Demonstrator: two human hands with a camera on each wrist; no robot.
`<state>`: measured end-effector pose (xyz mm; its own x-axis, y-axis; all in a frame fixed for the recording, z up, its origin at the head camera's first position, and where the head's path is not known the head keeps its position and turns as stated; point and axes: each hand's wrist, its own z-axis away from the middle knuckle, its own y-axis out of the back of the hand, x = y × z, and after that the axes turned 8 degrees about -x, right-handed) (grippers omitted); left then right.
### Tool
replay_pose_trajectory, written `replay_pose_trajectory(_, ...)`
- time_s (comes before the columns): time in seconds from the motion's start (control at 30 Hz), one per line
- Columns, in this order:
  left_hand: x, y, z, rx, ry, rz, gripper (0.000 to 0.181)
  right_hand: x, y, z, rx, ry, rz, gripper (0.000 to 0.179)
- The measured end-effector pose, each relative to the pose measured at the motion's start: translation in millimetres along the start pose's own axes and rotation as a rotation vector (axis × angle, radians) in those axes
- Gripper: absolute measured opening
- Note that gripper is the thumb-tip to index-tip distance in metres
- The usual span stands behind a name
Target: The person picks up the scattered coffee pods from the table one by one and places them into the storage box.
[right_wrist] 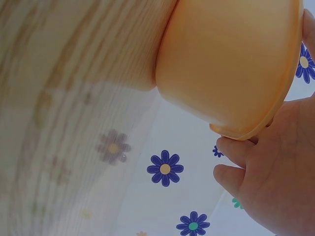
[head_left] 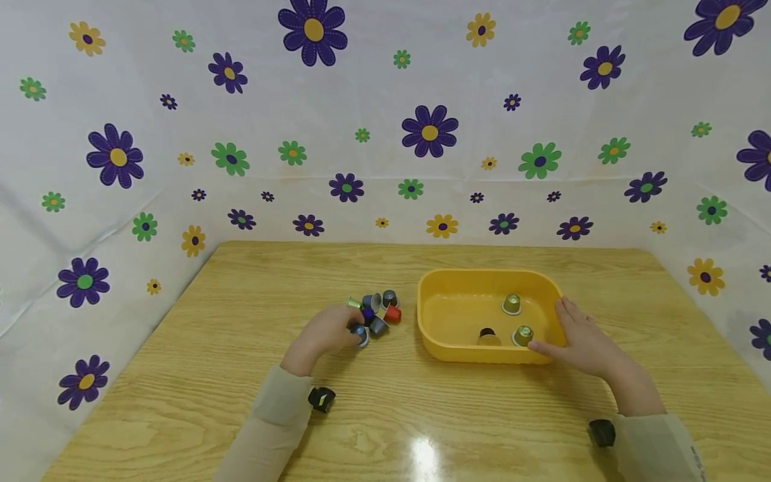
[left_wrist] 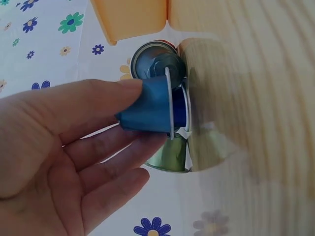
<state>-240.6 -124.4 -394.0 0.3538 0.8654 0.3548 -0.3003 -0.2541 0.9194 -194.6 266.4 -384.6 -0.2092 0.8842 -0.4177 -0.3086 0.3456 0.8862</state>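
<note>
My left hand (head_left: pixel 325 333) pinches a blue coffee capsule (left_wrist: pixel 147 105) between thumb and fingers, its white rim turned away from the palm. Just beyond it lies a small pile of capsules: a red one (head_left: pixel 393 314), a green one (left_wrist: pixel 170 155), a dark grey one (head_left: pixel 378 327) and others, partly hidden by the fingers. A yellow bin (head_left: pixel 464 353) stands to the right, holding two green-gold capsules (head_left: pixel 512 304) and a dark capsule (head_left: pixel 487 332) behind a tan disc. My right hand (head_left: pixel 587 345) rests on the bin's right near corner, fingers extended along the rim and thumb over the front edge.
Pile and bin stand on a wood-grain table (head_left: pixel 271 268). A white flower-print sheet (head_left: pixel 361 87) rises behind and at both sides. Black wrist devices sit near each sleeve, the left one (head_left: pixel 322 399) and the right one (head_left: pixel 602 433).
</note>
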Motion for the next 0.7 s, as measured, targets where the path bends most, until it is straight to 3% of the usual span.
replay_pose_trajectory(0.43, 8.0, 10.7, 3.3, 0.108, -0.023, 0.068, 0.026, 1, 0, -0.6, -0.005, -0.010, -0.006, 0.096)
replay_pose_trajectory(0.7, 13.4, 16.7, 8.5, 0.230, -0.082, 0.077, 0.024, 2, -1, -1.2, 0.005, -0.002, -0.001, 0.096)
